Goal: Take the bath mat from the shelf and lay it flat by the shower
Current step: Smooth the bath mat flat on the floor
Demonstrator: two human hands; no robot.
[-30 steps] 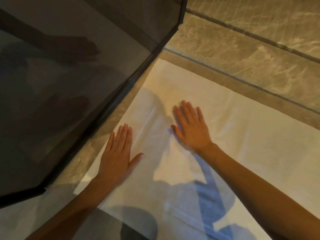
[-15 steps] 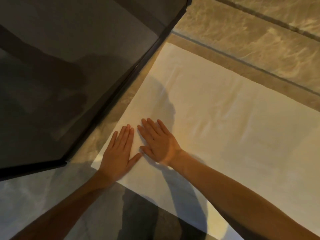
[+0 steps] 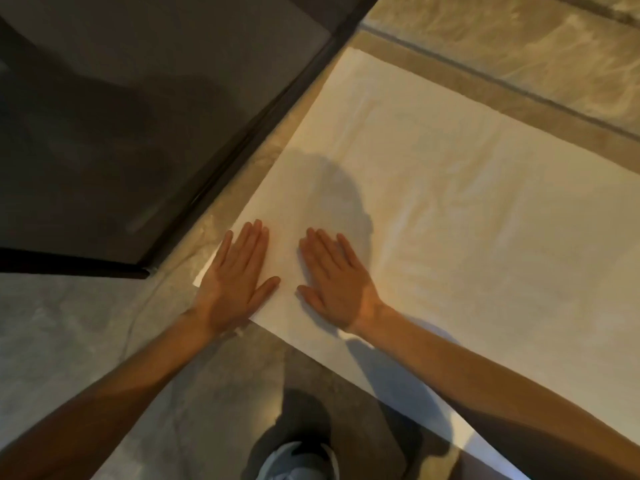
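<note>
Since half a second ago the right hand (image 3: 341,289) has moved a little away from the left hand (image 3: 235,282); before, the two were almost touching near the corner of the mat (image 3: 450,209), and now a strip of bare mat shows between them. One second ago the right hand was further up the mat, so it has slid back toward the near edge. I judge this as smoothing strokes: the mat is already down on the floor (image 3: 86,341), and what is left is only to press out the last folds.

Both hands lie flat and fully open, palms down, fingers stretched and close together, thumbs pointing toward each other. They grip nothing; they only press on the cloth. The heel of the left hand covers the near left corner.

The mat is white, thin and wide, spread out just beside the dark frame of the shower (image 3: 242,147), with a narrow band of floor between them. Soft creases run across its middle, and a shadow falls on it above the hands. Its right part goes out of view.
</note>
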